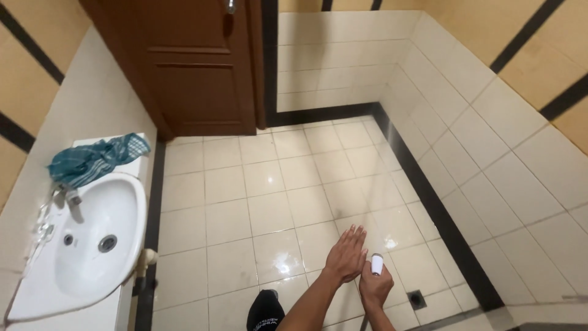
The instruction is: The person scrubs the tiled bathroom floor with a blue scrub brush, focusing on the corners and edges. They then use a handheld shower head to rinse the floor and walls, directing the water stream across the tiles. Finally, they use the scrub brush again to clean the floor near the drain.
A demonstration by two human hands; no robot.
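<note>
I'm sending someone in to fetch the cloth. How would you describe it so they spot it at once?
Start at the white wash basin on the left wall. On the ledge just behind its tap, toward the brown door, lies a crumpled cloth. It is teal with a pale check, the only fabric among white tiles.

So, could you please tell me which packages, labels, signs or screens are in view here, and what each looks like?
No packages, signs or screens show.
Dark item: bottom edge, left of the forearms; black, rounded, with a small band of white print.
</note>
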